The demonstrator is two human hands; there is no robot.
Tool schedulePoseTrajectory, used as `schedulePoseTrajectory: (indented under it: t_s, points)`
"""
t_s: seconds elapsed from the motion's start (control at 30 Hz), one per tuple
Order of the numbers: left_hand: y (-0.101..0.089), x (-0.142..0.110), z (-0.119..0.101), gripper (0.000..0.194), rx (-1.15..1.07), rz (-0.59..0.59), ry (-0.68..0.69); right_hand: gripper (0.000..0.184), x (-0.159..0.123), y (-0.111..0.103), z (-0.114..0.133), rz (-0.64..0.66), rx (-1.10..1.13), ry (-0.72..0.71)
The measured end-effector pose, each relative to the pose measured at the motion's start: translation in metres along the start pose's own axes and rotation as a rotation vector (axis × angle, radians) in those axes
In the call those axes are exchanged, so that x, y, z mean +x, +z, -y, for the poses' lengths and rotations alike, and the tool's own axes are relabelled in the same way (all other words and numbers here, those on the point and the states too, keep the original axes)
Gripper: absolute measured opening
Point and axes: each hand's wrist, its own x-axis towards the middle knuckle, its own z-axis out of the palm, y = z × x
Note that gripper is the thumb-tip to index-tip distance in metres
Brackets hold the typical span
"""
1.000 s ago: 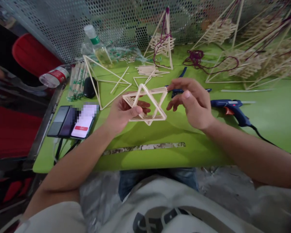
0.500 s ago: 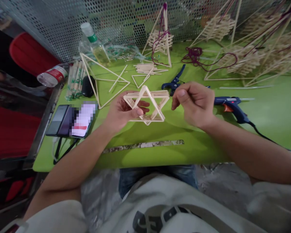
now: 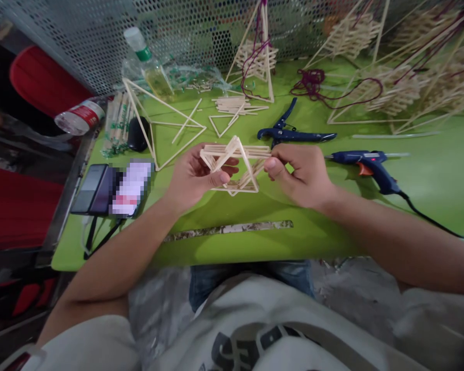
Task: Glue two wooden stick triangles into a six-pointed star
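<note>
I hold a star-shaped frame of glued wooden sticks (image 3: 235, 154) above the green table (image 3: 301, 237). My left hand (image 3: 195, 178) grips its left side with the thumb on a lower stick. At the frame's right corner my right hand (image 3: 301, 172) pinches it between thumb and fingers. A blue glue gun (image 3: 365, 165) lies just right of my right hand, and blue pliers (image 3: 290, 134) lie just beyond it.
Loose sticks (image 3: 232, 105) and stick triangles (image 3: 158, 126) lie behind the frame. Tall stick pyramids with purple string (image 3: 257, 54) stand at the back and right. Phones (image 3: 114, 188) rest at the left, near bottles (image 3: 149, 64). A strip (image 3: 228, 230) lies along the near edge.
My right hand came in from the right and took hold of the star frame's right corner. The left hand kept its grip, and the frame tilted slightly.
</note>
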Motion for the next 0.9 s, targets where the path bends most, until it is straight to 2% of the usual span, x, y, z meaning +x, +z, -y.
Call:
schedulePoseTrajectory:
  t_s: [0.07,0.17,0.3,0.4,0.47,0.5,0.57,0.7,0.8,0.9]
  points:
    - [0.000,0.000,0.001,0.065,0.015,0.022,-0.017,0.079,0.000,0.000,0.006,0.008,-0.008,0.027]
    - [0.000,-0.001,0.001,0.053,0.005,0.029,-0.013,0.079,0.002,-0.002,0.007,-0.037,0.101,0.068]
    - [0.001,-0.002,0.001,0.041,-0.074,0.005,0.004,0.071,0.013,-0.011,-0.008,-0.320,0.188,0.111]
    - [0.002,-0.002,0.000,0.038,-0.110,0.004,0.005,0.066,0.025,-0.024,-0.028,-0.548,0.250,0.088]
    - [0.003,-0.002,-0.001,0.037,-0.129,0.010,0.010,0.067,0.031,-0.030,-0.038,-0.644,0.277,0.063]
    - [0.004,-0.002,-0.001,0.037,-0.136,0.007,0.008,0.065,0.032,-0.032,-0.041,-0.653,0.281,0.065]
    - [0.006,-0.002,-0.002,0.039,-0.145,-0.019,0.001,0.055,0.032,-0.031,-0.044,-0.611,0.284,0.076]
    - [0.008,-0.001,-0.001,0.049,-0.146,-0.077,0.010,0.049,0.022,-0.018,-0.038,-0.403,0.216,-0.008]
    - [0.007,-0.001,0.002,0.055,-0.121,-0.101,0.014,0.021,0.010,-0.007,-0.023,-0.240,0.113,-0.111]
    - [0.008,-0.002,0.004,0.057,-0.083,-0.114,0.020,0.017,0.000,0.002,-0.003,-0.147,0.056,-0.138]
